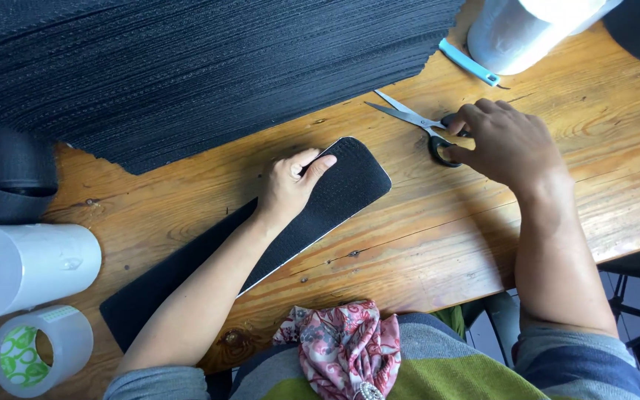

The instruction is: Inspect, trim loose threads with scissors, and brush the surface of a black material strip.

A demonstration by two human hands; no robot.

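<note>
A person's left hand (290,185) presses flat, fingers released, on a long black textured strip (335,194) with a rounded end, lying diagonally across a knotty wooden surface (438,237). The right hand (505,144) has its grip closed around the black handles of steel scissors (416,122), blades open and resting on the wood. A large stack of black ribbed sheets (187,67) fills the upper left, cut off by the frame. White rolls (27,268) and clear tape (38,348) sit left. The strip's near end is hidden under the forearm.
</note>
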